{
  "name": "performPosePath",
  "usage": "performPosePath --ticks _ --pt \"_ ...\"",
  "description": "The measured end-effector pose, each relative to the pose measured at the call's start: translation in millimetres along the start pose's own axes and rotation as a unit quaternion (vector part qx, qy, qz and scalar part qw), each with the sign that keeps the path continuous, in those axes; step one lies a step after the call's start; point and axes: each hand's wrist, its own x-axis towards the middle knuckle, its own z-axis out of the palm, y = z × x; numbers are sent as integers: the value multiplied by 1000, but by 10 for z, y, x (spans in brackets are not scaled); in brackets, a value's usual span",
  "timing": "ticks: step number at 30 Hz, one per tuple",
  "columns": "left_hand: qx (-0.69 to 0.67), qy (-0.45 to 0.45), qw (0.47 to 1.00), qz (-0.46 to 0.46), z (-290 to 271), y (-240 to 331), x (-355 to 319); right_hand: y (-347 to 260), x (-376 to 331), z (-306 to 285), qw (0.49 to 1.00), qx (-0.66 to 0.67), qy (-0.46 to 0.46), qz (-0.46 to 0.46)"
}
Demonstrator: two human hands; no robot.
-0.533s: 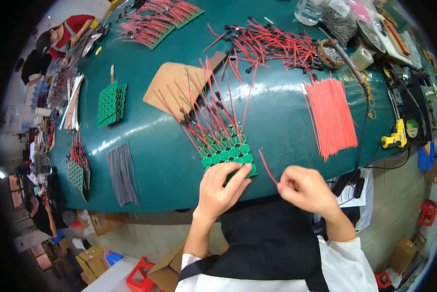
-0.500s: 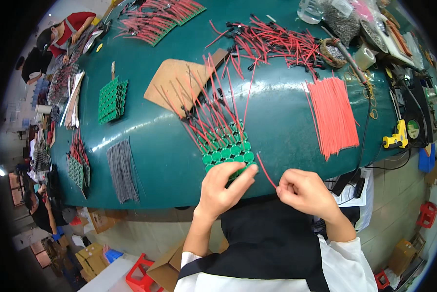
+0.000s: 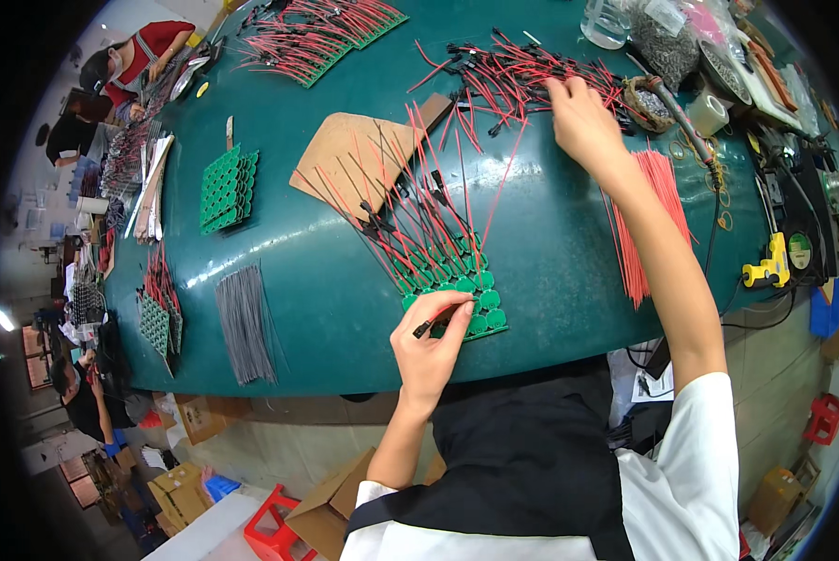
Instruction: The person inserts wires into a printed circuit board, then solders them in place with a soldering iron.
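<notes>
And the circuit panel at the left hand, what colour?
The circuit panel is green; the head view shows it best.

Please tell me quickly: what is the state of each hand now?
Left hand: closed, holding a small black connector at the green circuit boards.
Right hand: at the pile of red wires; whether it grips any cannot be told.

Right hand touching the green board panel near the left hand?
Apart. The head view shows bare green tabletop between the right hand and the green board panel, which lies nearer the person's body.
</notes>
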Motion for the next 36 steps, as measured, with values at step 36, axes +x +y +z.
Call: performPosePath --ticks 36 --pt "132 64 985 96 197 7 84 -749 -1792 -818 895 424 -22 140"
